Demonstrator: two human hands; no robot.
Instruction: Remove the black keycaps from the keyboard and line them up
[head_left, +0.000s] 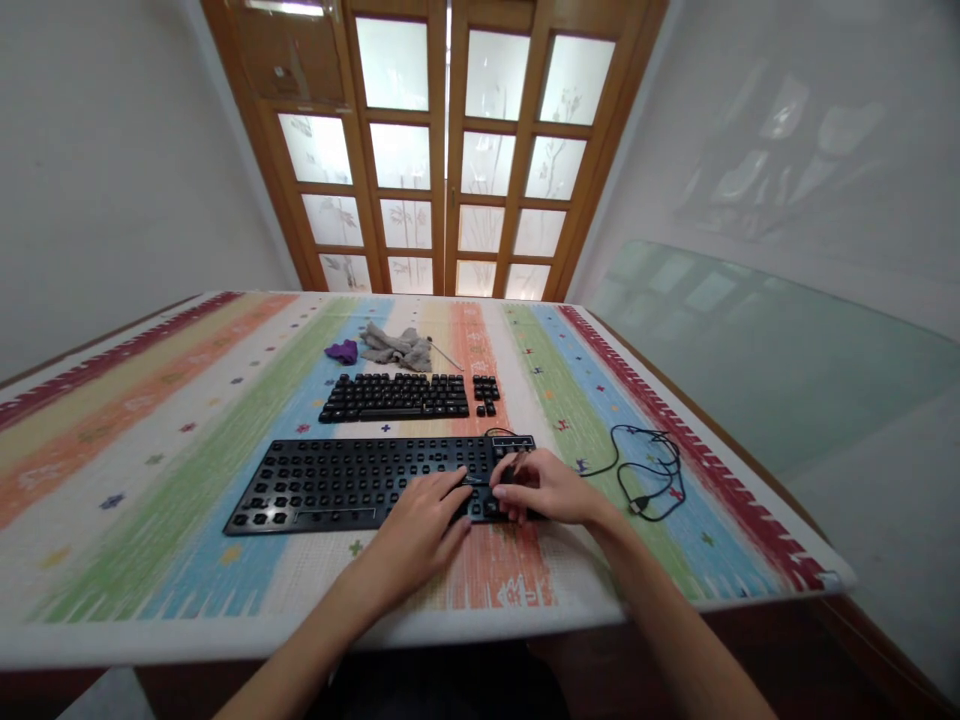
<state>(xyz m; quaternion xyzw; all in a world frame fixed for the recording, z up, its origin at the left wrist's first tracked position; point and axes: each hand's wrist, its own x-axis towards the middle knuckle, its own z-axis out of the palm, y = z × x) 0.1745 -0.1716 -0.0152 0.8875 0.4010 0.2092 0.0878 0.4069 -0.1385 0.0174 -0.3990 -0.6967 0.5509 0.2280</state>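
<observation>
A black keyboard base, its keycaps off over most of the left and middle, lies flat on the table before me. My left hand rests on its front part with the fingers spread, holding nothing. Over the number-pad end, my right hand has thumb and fingers pinched together. Something small and dark shows at those fingertips, too hidden to name. Loose black keycaps sit in keyboard order behind the base. A smaller group of keycaps stands to their right.
A grey cloth and a purple cloth lie behind the keycaps, beside a thin stick. On the right, a coiled black cable ends in a USB plug. The striped tablecloth reaches the table's front edge.
</observation>
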